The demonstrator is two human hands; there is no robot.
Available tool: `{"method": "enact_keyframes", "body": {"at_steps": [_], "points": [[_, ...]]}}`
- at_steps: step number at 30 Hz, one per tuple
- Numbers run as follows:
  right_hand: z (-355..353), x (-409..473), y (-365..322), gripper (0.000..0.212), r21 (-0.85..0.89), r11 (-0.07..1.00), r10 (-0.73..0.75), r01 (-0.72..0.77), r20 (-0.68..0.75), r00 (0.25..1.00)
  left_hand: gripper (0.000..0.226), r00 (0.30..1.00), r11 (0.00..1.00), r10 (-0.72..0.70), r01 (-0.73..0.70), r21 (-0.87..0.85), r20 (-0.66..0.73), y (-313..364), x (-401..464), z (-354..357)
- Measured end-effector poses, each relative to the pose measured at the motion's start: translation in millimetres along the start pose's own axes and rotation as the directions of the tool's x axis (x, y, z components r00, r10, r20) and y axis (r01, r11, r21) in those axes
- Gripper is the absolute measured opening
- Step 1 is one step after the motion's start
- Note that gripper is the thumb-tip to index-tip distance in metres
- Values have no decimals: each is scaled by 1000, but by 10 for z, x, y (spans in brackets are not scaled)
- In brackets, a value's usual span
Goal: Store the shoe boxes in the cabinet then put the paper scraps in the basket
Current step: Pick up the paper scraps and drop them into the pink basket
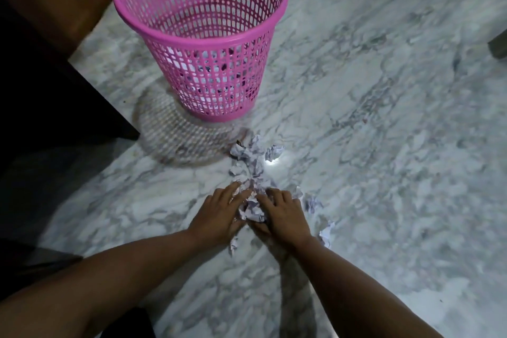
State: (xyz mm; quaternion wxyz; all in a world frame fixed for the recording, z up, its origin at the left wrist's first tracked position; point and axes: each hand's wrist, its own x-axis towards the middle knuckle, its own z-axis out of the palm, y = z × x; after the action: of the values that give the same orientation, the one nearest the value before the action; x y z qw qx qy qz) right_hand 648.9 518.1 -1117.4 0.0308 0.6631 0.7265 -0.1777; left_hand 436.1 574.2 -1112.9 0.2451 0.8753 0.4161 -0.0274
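A grey-veined marble floor runs under everything, dim but for one bright glare spot beside the crumpled paper scraps, which lie in a loose trail from just below the pink basket down to the person. The left hand and right hand press in from either side of the nearest clump, fingers curling round it, while a few strays sit apart to the right. Scooping that much at once risks balls slipping out between the palms on the lift, and the light basket, already holding some paper, might tip if knocked.
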Motion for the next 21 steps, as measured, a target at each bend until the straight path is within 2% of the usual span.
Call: {"method": "enact_keyframes", "body": {"at_steps": [4, 7, 10, 12, 16, 21], "points": [[-192, 149, 61, 58, -6, 998, -57, 57, 50, 997, 55, 999, 999, 27, -27, -36, -18, -89, 125, -36], [-233, 164, 103, 47, 86, 996, -2, -2, 47, 999, 44, 1000, 998, 4, -3, -67, 5, -116, 209, -124], [-201, 122, 140, 37, 215, 972, 110, -100, -33, 993, 28, 1000, 989, -9, 9, -145, 6, -139, 243, -185], [-191, 101, 171, 31, 294, 947, 158, -128, -80, 984, 28, 998, 975, -58, 57, -214, 1, -156, 244, -212], [-262, 110, 211, 30, 383, 922, 144, -62, -188, 972, 20, 989, 936, -139, 112, -333, -58, -114, 256, -328], [-571, 286, 4, 24, 568, 818, 167, 88, -382, 909, 28, 966, 876, -110, -16, -482, -233, 9, 301, -697]]}}
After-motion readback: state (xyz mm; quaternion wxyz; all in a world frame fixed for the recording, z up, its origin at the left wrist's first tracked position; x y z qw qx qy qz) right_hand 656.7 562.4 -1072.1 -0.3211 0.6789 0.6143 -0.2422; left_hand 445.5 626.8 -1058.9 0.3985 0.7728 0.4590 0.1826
